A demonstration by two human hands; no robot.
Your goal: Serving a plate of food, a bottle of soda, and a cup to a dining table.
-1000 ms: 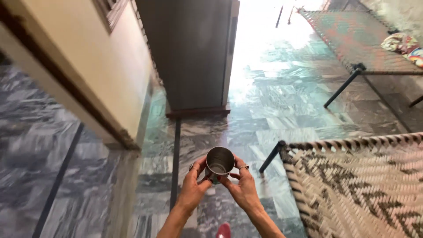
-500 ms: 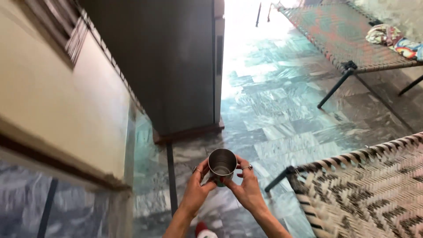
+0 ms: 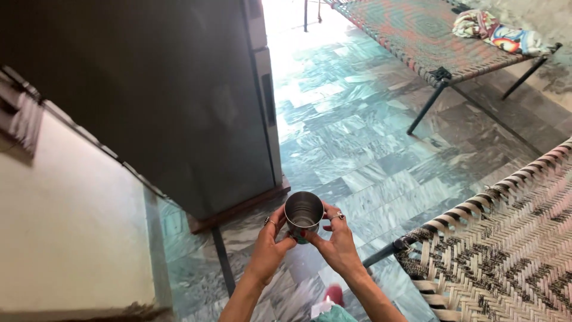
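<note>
A shiny steel tumbler [image 3: 303, 213] is upright in front of me, held between both hands at chest height above the marble floor. My left hand [image 3: 268, 248] grips its left side, with a ring on one finger. My right hand [image 3: 338, 244] wraps its right and lower side, also with a ring. The inside of the cup looks dark and I cannot tell what is in it. A red-tipped foot [image 3: 333, 296] shows below my arms.
A tall grey refrigerator [image 3: 179, 107] on a wooden base stands ahead to the left, beside a cream wall [image 3: 65, 226]. A woven cot [image 3: 506, 238] sits close on the right; another cot [image 3: 429, 36] with folded cloth [image 3: 497, 33] lies farther back. Green marble floor [image 3: 357, 149] between them.
The view has swung left and moved forward: the refrigerator now looms larger and nearer, and the cots shifted right. Both hands keep the tumbler in the same grip.
</note>
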